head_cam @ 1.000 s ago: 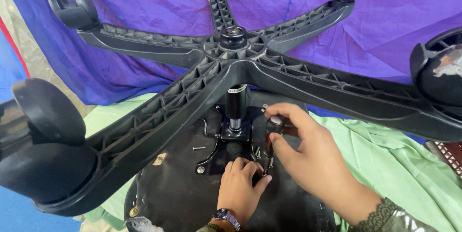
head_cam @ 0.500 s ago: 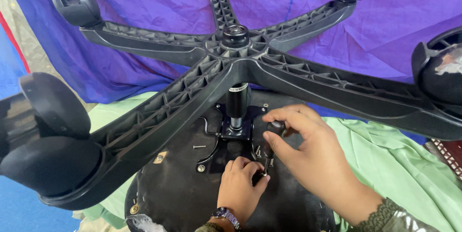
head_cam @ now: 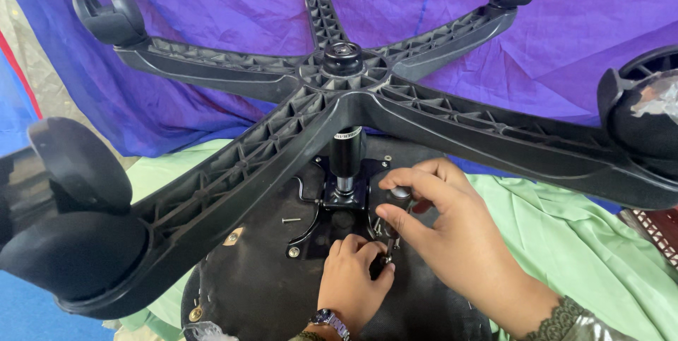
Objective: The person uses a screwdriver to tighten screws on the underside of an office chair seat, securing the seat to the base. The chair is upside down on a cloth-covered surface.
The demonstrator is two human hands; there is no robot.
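The office chair lay upside down, its five-star base [head_cam: 339,93] with casters spread wide above the round black seat underside [head_cam: 261,291]. Both hands worked just right of the gas lift column [head_cam: 346,157], which stood upright from the metal mechanism plate [head_cam: 339,203].

The right hand [head_cam: 452,235] came in from the lower right and was closed with thumb and fingers around a small silver-topped knob or tool handle [head_cam: 400,192] at the right edge of the plate. The tool's shaft seemed to run down toward the seat, but the fingers hid most of it. The left hand [head_cam: 353,281] came from below and was curled tight on a small dark part [head_cam: 381,263] directly under the right hand; I could not tell exactly what part it was.

The hands were almost touching, the right one above, the left one nearer to the body. A loose screw [head_cam: 290,220] lay on the seat underside, left of the plate and apart from both hands.
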